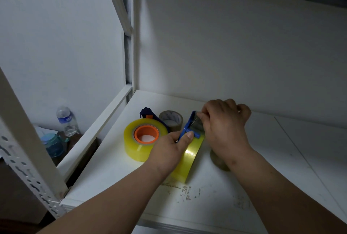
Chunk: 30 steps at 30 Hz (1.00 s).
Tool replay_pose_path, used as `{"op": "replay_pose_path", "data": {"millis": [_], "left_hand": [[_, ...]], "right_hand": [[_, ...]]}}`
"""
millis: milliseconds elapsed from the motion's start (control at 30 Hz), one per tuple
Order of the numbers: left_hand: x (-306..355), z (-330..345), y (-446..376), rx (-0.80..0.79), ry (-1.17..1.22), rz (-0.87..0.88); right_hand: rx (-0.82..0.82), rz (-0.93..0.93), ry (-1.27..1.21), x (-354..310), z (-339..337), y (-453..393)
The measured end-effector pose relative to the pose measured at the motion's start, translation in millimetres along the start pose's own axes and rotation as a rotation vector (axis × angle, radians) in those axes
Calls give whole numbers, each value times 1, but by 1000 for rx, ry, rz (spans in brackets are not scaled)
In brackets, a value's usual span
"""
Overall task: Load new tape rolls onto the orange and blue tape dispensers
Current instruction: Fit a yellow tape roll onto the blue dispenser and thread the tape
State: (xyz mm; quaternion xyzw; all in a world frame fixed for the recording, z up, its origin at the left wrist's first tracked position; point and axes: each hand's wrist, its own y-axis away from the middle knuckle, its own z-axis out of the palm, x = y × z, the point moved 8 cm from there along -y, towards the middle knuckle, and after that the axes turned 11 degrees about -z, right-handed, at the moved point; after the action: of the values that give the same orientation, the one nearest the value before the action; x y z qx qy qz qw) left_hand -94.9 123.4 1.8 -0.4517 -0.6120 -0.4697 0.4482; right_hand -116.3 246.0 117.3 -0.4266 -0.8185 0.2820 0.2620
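Left hand (169, 151) grips the yellow tape roll (189, 158) standing on edge on the white shelf (262, 177), thumb pressed on the blue dispenser (188, 127) mounted on it. Right hand (225, 126) pinches the tape end at the dispenser's top. Just left lies another yellow roll on the orange dispenser (146, 133), a brown roll (171, 120) behind.

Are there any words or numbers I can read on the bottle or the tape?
No text here can be read.
Water bottle: the blue label has white marks, too blurred to read.
Brown tape roll: faint print inside the core, too small to read.
Yellow tape rolls and blue dispenser: no writing visible.
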Motion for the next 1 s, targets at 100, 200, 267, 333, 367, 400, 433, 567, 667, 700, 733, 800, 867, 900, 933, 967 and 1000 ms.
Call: {"op": "replay_pose_path", "data": {"millis": [100,200,267,333,367,400,433,567,667,700,733,800,867,900,933,967,1000], "left_hand": [[3,3,0,11,-38,11],[7,5,4,8,-90,20],[5,6,5,-54,-56,-38],[1,11,6,-180,6,-85],[-2,14,6,-235,3,-94],[-4,15,5,-269,9,-93],[-5,15,4,-280,16,-83],[-1,9,6,-205,16,-16],[3,2,7,-101,3,11],[5,0,9,-72,17,2],[5,-1,9,-46,29,-7],[5,-1,9,-13,37,-14],[6,0,11,-3,44,-26],[4,0,11,-15,56,-43],[3,1,12,-48,94,-68],[1,3,13,-107,139,-99],[-1,6,14,-181,175,-127]], "right_hand": [[-54,25,-78,5,5,-2],[-141,9,-119,4,10,-3],[-161,9,-123,6,12,-2],[-157,23,-118,10,14,0],[-152,25,-111,10,15,0],[-148,26,-103,10,16,0],[-145,25,-97,10,17,0],[-110,32,-74,7,12,-4],[-71,53,-102,8,4,-10],[-59,53,-107,8,2,-11],[-50,52,-109,7,0,-11],[-49,61,-121,7,-1,-10],[-57,76,-140,8,2,-9],[-55,78,-149,9,3,-9],[-51,76,-156,9,3,-9],[-44,74,-163,10,3,-9],[-37,71,-169,11,3,-9]]}}
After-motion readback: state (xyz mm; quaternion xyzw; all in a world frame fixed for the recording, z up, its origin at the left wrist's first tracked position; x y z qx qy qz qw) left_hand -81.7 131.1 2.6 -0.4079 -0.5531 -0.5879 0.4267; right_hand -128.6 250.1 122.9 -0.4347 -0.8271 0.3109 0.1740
